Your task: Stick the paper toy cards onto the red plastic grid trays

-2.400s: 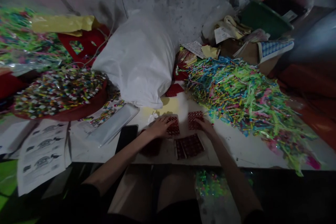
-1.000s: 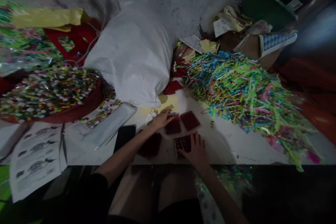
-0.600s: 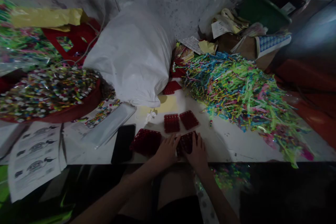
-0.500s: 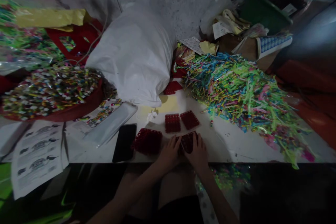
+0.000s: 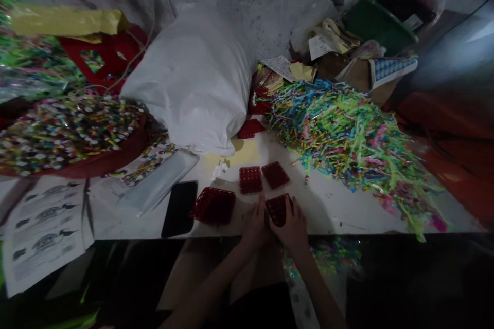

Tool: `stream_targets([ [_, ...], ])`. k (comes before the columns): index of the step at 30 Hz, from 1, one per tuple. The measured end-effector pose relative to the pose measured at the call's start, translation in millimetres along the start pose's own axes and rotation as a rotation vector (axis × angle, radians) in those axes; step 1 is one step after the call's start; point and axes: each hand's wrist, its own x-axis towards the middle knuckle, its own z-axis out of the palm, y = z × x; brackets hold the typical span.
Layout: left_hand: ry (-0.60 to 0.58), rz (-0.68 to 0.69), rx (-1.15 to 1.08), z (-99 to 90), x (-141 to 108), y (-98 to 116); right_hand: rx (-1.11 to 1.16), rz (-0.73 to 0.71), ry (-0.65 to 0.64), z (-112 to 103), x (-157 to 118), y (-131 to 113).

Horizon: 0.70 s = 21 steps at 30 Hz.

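Note:
My right hand is closed around the right side of a dark red plastic grid piece near the table's front edge, thumb on its near side. Just left of that piece is my left hand, fingers stretched forward; whether they touch its edge is hard to make out. Two similar red pieces lie flat beyond the hands, a left one and a right one. A thicker stack of red grid pieces sits to the left of my left hand.
A black phone lies left of the stack, beside a clear plastic case. Behind stands a large white sack. Colourful ribboned sticks are heaped right; a red basin of small pieces stands left, near printed sheets.
My left hand has shifted slightly right and its fingers have straightened beside the red piece. My right hand still grips that piece. The whole view has moved a little.

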Motion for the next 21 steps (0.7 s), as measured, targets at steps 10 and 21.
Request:
stream_targets([
  [10,-0.067,0.075,0.015,1.7,-4.2,-13.4,-0.079,-0.005,-0.022,17.5,-0.1,6.2],
  [21,-0.100,0.048,-0.108,-13.3,-2.2,-15.1,-0.095,0.107,-0.036,-12.3,12.0,31.3],
])
